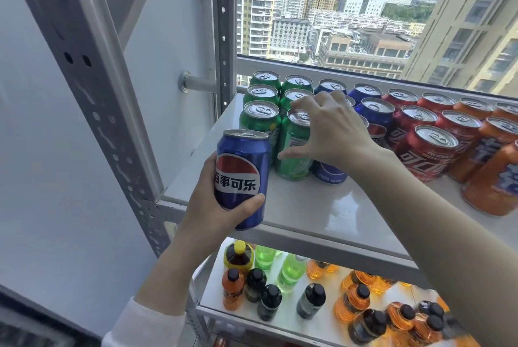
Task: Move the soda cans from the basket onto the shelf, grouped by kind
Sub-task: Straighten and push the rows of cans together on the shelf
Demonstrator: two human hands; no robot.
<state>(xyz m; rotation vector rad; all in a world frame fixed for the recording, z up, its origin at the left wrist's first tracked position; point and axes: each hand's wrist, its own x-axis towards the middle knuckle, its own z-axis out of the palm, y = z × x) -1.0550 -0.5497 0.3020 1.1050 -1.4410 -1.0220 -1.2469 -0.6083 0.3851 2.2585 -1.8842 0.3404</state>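
Nearest the camera, low and left of centre, the left hand (221,206) wraps its fingers and thumb round a blue cola can (241,178), held upright just off the front left corner of the white shelf (322,206) and above its edge. From the lower right, the right arm reaches up and across to mid-frame, where the right hand (333,133) hangs over the front green can (294,150). Its fingers are spread wide with the tips at the can's top rim and the thumb stretched out in front of the can's side; whether it actually presses the can is hard to tell. That can stands on the shelf as the front one of the green cans (263,94), which are grouped in two rows at the left end. To their right come the blue cans (372,111), one of them partly hidden beneath the right wrist, then the red cans (431,145), and the orange cans (493,178) at the right edge. Along the bottom of the frame a lower shelf (213,296) carries bottles (308,299) of orange, green and dark drinks. City buildings fill the window (364,10) at the upper right.
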